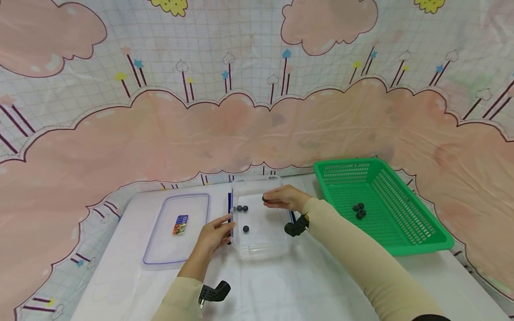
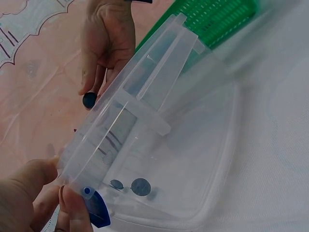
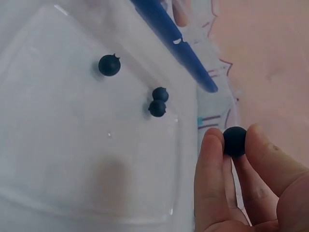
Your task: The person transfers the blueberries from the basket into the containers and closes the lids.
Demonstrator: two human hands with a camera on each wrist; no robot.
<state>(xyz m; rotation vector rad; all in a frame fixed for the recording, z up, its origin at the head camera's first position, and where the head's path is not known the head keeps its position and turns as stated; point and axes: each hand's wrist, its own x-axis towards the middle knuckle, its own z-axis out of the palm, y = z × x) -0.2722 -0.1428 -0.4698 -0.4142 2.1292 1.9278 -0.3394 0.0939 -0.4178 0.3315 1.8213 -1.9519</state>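
My right hand point(image 1: 287, 198) pinches a dark blueberry point(image 3: 234, 141) between thumb and fingertips, above a clear plastic box point(image 1: 263, 249). With thumb and fingers, my left hand point(image 1: 216, 233) grips the left rim of this box. Inside the box lie a blueberry point(image 1: 246, 229) on its own and a touching pair of blueberries point(image 3: 158, 102). A blue latch point(image 2: 98, 208) hangs from the box beside the left fingers.
A green basket point(image 1: 417, 248) on the right holds several blueberries point(image 1: 359, 211). To the left lies a clear lid point(image 1: 160, 232) with a blue-edged rim, bearing a colourful label point(image 1: 180, 224). White cloth covers the table point(image 1: 257, 294), and a patterned curtain point(image 1: 241, 133) hangs behind.
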